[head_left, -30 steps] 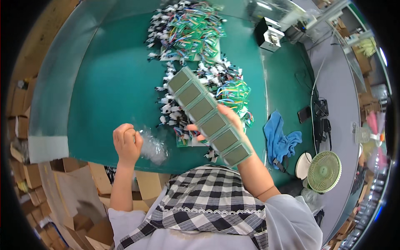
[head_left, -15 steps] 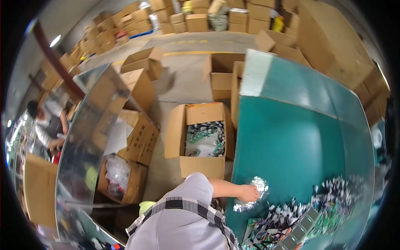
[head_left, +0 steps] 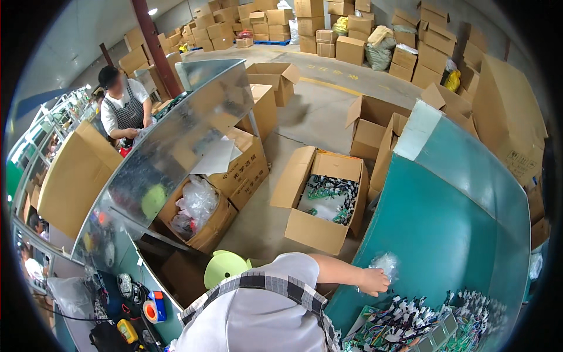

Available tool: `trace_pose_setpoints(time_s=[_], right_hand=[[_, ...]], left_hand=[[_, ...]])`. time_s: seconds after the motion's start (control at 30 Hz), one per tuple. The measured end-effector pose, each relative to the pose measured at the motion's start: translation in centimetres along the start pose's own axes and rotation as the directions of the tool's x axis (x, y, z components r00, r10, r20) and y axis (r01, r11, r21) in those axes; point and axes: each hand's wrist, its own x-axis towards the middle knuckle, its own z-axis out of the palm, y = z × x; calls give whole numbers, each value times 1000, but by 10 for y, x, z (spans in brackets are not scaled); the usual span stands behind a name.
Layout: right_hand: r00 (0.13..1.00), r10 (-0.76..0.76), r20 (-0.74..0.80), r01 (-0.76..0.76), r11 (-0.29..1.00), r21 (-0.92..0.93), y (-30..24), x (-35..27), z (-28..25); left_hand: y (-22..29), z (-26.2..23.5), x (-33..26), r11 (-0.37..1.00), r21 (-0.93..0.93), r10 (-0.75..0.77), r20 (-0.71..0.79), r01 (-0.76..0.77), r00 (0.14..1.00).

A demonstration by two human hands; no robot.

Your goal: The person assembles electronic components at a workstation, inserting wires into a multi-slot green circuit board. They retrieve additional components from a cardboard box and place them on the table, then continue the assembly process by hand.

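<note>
My left hand point(head_left: 374, 282) reaches over the green tabletop, its fingers closed on a crumpled clear plastic bag point(head_left: 386, 264). At the bottom edge my right hand point(head_left: 414, 342) is mostly cut off; its visible fingers grip a narrow panel point(head_left: 441, 333) with a row of greyish square sections. Around that panel lies a heap of small green circuit boards with wires and white connectors point(head_left: 390, 320). Part of the heap shows just below my left hand.
A raised green board point(head_left: 469, 155) edges the table point(head_left: 434, 229). On the floor an open carton point(head_left: 316, 232) holds wired boards. A light-green stool point(head_left: 226, 267) and a carton of clear plastic bags point(head_left: 199, 202) stand left. Beyond a partition point(head_left: 176, 158), another person point(head_left: 126, 108) works.
My view has swung left, bringing tools and tape on the left bench into sight. The plastic under my left hand looks bunched smaller. My right hand still has the panel.
</note>
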Motion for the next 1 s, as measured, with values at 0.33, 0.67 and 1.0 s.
trace_pose_setpoints(time_s=[0.33, 0.67, 1.0], right_hand=[[992, 8, 124, -16, 997, 70, -8, -25, -19], [918, -148, 369, -69, 855, 514, -8, -24, -63], [994, 12, 112, -71, 840, 537, -9, -71, -18]], left_hand=[[56, -27, -77, 996, -73, -55, 34, 57, 998], [46, -104, -57, 979, -201, -42, -49, 32, 998], [168, -178, 19, 734, -210, 630, -146, -646, 763]])
